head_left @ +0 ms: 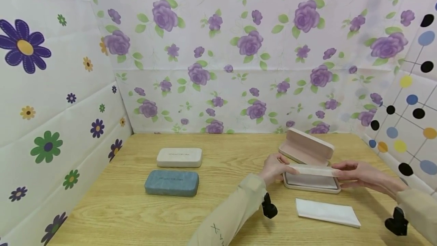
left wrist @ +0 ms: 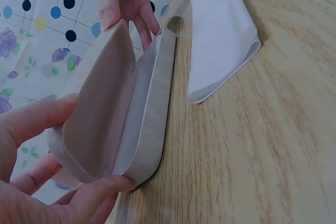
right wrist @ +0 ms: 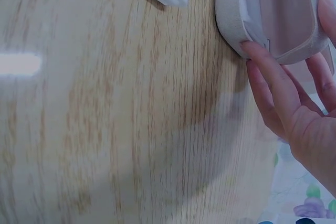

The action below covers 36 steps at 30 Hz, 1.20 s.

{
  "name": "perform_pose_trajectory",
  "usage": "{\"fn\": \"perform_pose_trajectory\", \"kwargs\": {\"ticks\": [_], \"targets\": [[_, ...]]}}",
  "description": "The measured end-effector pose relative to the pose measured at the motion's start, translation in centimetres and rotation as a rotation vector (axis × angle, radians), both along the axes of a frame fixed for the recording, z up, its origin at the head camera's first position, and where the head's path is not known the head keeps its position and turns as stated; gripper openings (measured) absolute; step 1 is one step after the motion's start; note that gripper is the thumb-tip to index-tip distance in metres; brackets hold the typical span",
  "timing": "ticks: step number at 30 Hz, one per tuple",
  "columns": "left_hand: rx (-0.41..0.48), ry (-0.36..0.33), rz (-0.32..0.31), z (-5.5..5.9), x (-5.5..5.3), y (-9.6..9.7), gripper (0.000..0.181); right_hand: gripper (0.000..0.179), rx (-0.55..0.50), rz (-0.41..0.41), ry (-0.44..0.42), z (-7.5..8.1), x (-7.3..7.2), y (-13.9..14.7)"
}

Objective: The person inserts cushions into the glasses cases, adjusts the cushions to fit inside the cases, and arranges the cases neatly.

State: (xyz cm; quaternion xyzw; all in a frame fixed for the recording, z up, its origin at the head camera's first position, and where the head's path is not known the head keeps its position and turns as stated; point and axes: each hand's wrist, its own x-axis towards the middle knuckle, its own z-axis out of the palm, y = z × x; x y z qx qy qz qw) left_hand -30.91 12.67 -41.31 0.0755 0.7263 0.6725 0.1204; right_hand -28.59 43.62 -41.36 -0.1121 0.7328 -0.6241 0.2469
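Both hands hold a cream glasses case [left wrist: 152, 129], its lid partly raised over the base. My left hand [head_left: 273, 168] grips the left end, fingers at the lid and the base's corner. At the opposite end my right hand [head_left: 362, 175] does the same, one fingertip on the base's rim in the right wrist view. Inside, the lid is pink and the base shows a pale grey-white surface. Directly behind stands another glasses case with a pink-lined lid [head_left: 307, 147] tipped open; its lower part is largely hidden. A folded white cloth [head_left: 326, 212] lies in front.
On the left of the wooden table [head_left: 225, 151] lie a shut cream glasses case [head_left: 179, 158] and, nearer, a shut blue one [head_left: 172, 183]. Patterned cloth walls enclose the table at the back [head_left: 211, 48], left [head_left: 68, 117] and right [head_left: 416, 124].
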Motion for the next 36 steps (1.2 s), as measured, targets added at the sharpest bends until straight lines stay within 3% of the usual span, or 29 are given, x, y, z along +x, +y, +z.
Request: {"fn": "perform_pose_trajectory", "kwargs": {"ticks": [7, 11, 16, 19, 25, 36], "targets": [[0.006, 0.008, 0.027, -0.2, -0.1, 0.1, 0.033, 0.041, 0.065, -0.021, 0.001, -0.1, 0.0, -0.1], [-0.063, 0.062, 0.043, -0.5, -0.1, 0.3, 0.035, 0.044, 0.118, -0.047, 0.021, -0.1, 0.2, -0.3], [-0.325, 0.292, 0.006, -1.0, -0.1, 0.4, 0.039, 0.042, 0.195, -0.053, 0.092, -0.1, 0.4, -0.5], [-0.408, 0.38, -0.013, -1.0, 0.1, 0.4, 0.04, 0.04, 0.199, -0.049, 0.115, -0.3, 0.4, -0.5], [-0.43, 0.377, -0.02, -0.9, 0.3, 0.5, 0.042, 0.041, 0.196, -0.051, 0.121, -0.5, 0.6, -0.1], [-0.384, 0.369, -0.075, -1.1, -0.2, 0.1, 0.04, 0.043, 0.197, -0.033, 0.132, -0.7, 0.7, -0.2]]}}
